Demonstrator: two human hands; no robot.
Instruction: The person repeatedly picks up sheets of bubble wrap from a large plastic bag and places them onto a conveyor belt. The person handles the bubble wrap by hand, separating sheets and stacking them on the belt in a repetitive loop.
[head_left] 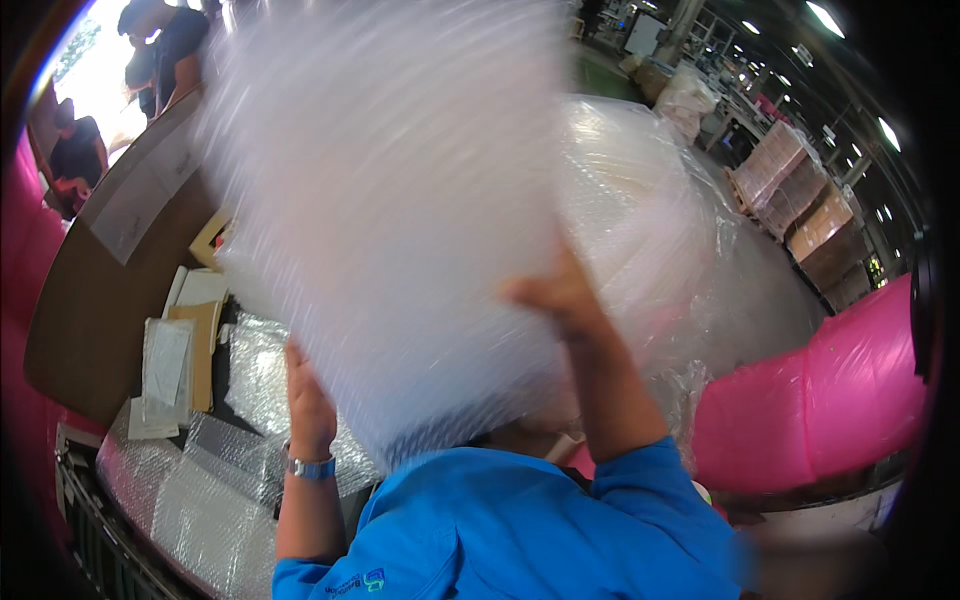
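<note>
A large, pale sheet or stack of bubble wrap [400, 220] is raised in front of me, smeared by motion. It spans from near my chest up past the top edge of the view. My right hand [560, 295] grips its right edge, thumb lying over the front and the other fingers hidden. At the lower left edge, my left hand [311, 405] holds the wrap from the side, its fingers partly behind it. A watch [311, 467] sits on the left wrist. Whether the wrap is one sheet or several layers, I cannot tell.
Bubble wrap pieces [215, 505] and flat packets [167, 372] lie at left beside a brown cardboard panel [110, 285]. Pink wrapped bundles [810, 400] stand at right, clear plastic-wrapped material [640, 200] behind. Wrapped pallets [790, 180] are farther off. Several people [165, 60] stand upper left.
</note>
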